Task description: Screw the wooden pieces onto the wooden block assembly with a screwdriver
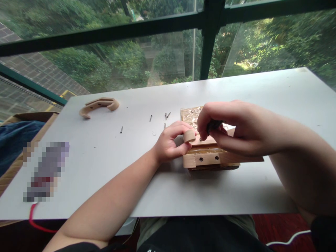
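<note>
My left hand (172, 140) pinches the rounded end of a curved wooden piece (189, 135) between thumb and fingers. That piece lies on a block wrapped in brown tape (187, 115). Closed around a small dark object (214, 125), my right hand (236, 129) is held just over the wooden piece; most of the object is hidden by the fingers. Close to my right fingertips, a screw head (200, 139) shows in the wood. Along the block's near side runs a second wooden piece (209, 160) with two dark screw holes or heads.
Several loose screws (151, 118) lie on the white table (110, 168) left of the block. A separate curved wooden piece (99, 105) rests at the far left. A blurred-out item (48, 171) lies near the left edge, by a red cord (33, 217). Windows border the far side.
</note>
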Available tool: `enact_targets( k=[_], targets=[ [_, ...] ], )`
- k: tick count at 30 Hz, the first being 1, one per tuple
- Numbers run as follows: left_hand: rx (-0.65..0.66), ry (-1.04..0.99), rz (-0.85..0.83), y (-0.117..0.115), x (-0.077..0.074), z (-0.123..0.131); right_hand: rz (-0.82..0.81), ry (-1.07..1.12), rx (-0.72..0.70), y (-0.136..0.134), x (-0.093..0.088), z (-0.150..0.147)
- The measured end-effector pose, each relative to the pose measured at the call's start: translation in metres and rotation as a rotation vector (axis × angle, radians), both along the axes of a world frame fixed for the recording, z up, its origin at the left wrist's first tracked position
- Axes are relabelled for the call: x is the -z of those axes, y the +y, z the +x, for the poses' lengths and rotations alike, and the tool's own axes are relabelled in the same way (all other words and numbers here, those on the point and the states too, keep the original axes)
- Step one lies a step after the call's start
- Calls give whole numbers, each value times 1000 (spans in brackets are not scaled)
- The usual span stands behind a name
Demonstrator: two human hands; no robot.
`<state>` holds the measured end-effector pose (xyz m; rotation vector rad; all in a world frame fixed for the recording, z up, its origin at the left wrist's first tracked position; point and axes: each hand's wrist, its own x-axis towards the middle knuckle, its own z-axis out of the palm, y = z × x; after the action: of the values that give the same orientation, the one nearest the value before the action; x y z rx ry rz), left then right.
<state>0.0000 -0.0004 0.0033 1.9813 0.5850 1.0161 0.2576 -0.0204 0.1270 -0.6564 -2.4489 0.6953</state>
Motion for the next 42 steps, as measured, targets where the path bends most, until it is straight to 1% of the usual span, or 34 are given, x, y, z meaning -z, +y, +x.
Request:
enact_targets(
  k=[3, 6, 11, 15, 19, 28, 36, 42],
  targets=[
    [2, -13, 24, 0, -1, 1, -35, -14, 8, -2, -1, 0],
    [8, -19, 37, 0, -2, 1, -64, -18, 56, -3, 2, -1],
    [0, -9, 49, 0, -2, 1, -57, -29, 116, -1, 5, -1],
    [3, -5, 31, 1, -1, 0, -61, -35, 132, 0, 3, -1],
    [4, -2, -22, 1, 1, 0, -98, -58, 170, 1, 2, -3],
    [20, -17, -61, 1, 2, 0, -105, 20, 154, 4, 9, -8],
    [10, -13, -32, 1, 1, 1, -179, 95, 218, 7, 17, -13],
    [17, -25, -41, 0, 2, 1, -168, 99, 221, 5, 18, -13]
  ],
)
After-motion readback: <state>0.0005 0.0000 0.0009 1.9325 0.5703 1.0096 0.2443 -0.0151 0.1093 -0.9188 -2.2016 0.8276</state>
